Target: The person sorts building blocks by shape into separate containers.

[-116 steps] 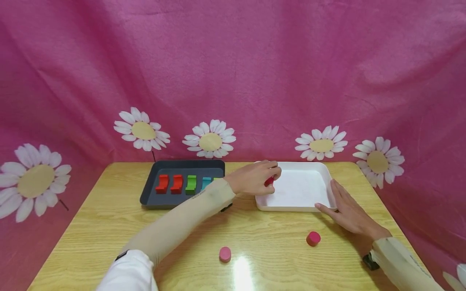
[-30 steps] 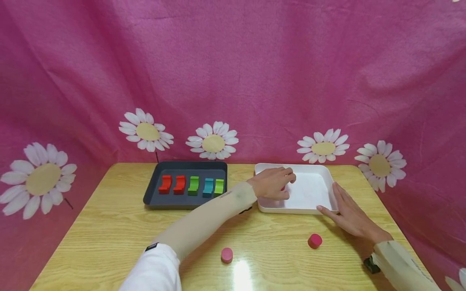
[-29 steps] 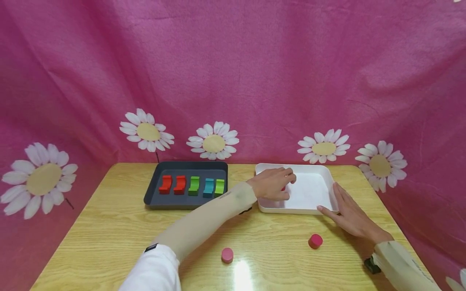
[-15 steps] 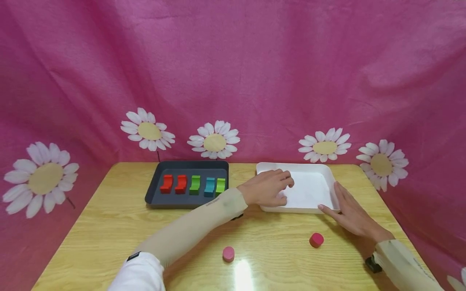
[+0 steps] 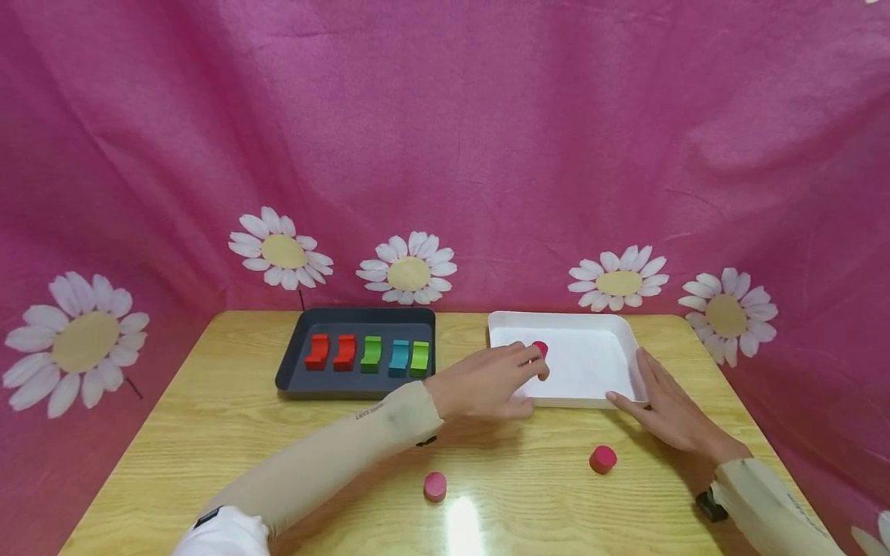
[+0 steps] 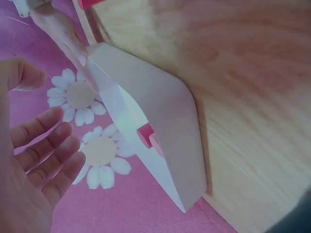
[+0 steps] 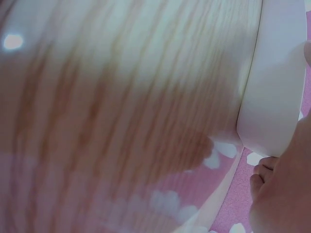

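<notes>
My left hand (image 5: 497, 382) hovers over the near left rim of the white tray (image 5: 591, 363), holding nothing. Its fingers are loosely bent and apart in the left wrist view. Just beyond its fingertips a red cylinder (image 5: 539, 350) sits inside the tray, partly hidden by the hand. A paler pink shape (image 6: 155, 144) shows beside that cylinder in the left wrist view; I cannot tell what it is. My right hand (image 5: 670, 409) holds the tray's near right corner, thumb at the front rim and fingers along the right wall.
A dark grey tray (image 5: 348, 390) at the left holds red blocks (image 5: 330, 352), green blocks (image 5: 371, 354) and a blue block (image 5: 399, 357) with curved hollows. A pink cylinder (image 5: 435, 486) and another red cylinder (image 5: 602, 459) stand on the wooden table (image 5: 514, 486).
The left hand carried a red cylinder into the white tray, let go of it and drew back toward the near left. The right hand stayed at the tray corner.
</notes>
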Demonstrator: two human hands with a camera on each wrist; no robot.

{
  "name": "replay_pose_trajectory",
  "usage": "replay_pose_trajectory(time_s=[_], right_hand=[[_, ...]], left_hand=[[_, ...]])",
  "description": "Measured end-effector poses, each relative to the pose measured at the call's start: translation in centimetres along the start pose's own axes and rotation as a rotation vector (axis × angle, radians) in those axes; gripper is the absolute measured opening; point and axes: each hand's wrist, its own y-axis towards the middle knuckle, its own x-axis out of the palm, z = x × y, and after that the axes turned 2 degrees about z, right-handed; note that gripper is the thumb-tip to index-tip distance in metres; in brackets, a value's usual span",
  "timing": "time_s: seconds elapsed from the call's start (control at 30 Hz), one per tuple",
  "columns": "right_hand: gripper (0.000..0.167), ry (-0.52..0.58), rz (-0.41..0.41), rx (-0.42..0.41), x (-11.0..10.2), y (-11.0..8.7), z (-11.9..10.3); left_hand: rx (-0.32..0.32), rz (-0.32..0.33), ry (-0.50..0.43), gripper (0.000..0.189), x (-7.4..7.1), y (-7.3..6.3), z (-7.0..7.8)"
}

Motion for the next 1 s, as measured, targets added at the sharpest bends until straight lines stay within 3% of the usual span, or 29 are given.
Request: replay_pose_trajectory(time_s=[0.17, 0.4, 0.7, 1.0], right_hand=[[0.113, 0.004, -0.003, -0.001, 0.0, -0.1, -0.1], [0.112, 0.014, -0.01, -0.001, 0.1, -0.1, 0.0], [0.113, 0.008, -0.012, 0.007, 0.0, 0.0, 0.0], [0.114, 0.004, -0.008, 0.005, 0.0, 0.0, 0.0]], left_hand=[[0.012, 0.029, -0.011, 0.036, -0.4, -2.1, 0.4], [0.059, 0.076, 0.044, 0.032, -0.7, -4.6, 0.7], [0.048, 0.031, -0.072, 0.03, -1.1, -7.6, 1.9], [0.094, 0.05, -0.11, 0.026, -0.5, -10.8, 2.5]])
